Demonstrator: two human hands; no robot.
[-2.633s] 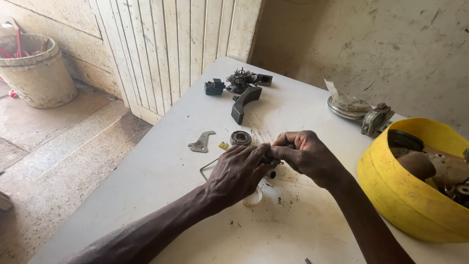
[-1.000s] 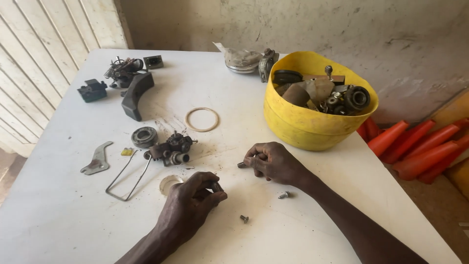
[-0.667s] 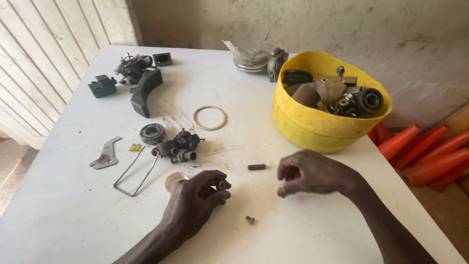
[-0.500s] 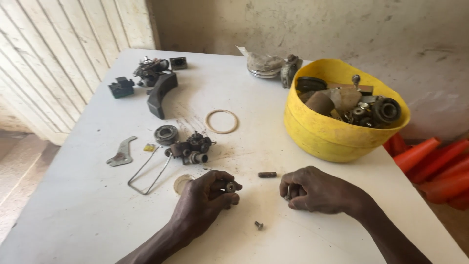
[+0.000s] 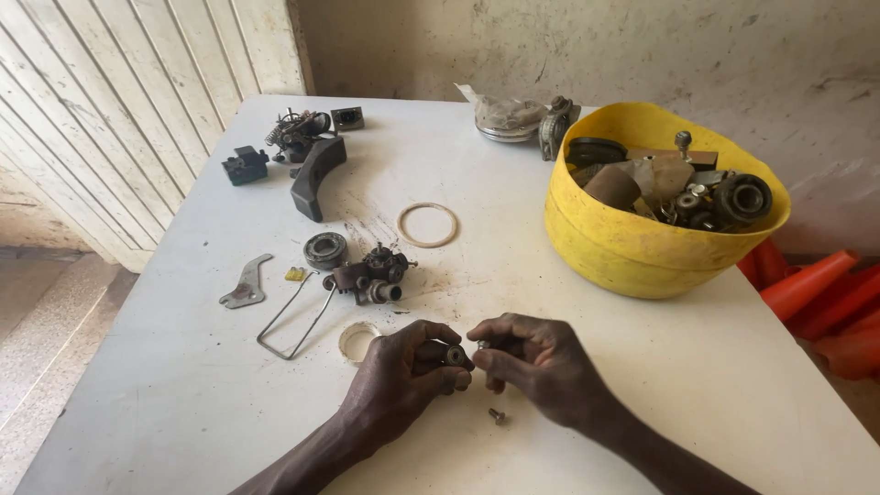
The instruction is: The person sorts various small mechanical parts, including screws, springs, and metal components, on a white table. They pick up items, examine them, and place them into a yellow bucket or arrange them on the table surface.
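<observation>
A white table (image 5: pixel 715 385) fills most of the view; on its far right stands a yellow plastic basin (image 5: pixel 623 243) heaped with bearings, pulleys and other metal parts; beyond it, off the table's edge, lie orange cones (image 5: pixel 816 284). Next in size, a curved black plastic handle (image 5: pixel 316 174) lies toward the far left, with a tangle of small engine parts (image 5: pixel 298 133) just behind it. Nearer the middle sit a bent wire loop (image 5: pixel 298 316), a pale ring gasket (image 5: pixel 427 225), a grimy carburettor body (image 5: pixel 371 275) and a round bearing (image 5: pixel 325 249) just beside it; a flat metal bracket (image 5: pixel 246 284) lies further left. At the near edge the left hand (image 5: pixel 399 376) pinches a small cylindrical metal part (image 5: pixel 454 356) between thumb and fingertips, held just above the tabletop; the right hand (image 5: pixel 541 362) meets it, fingers pressed together on something tiny (too small to make out). A small screw (image 5: pixel 498 417) lies on the table just beneath both hands.
</observation>
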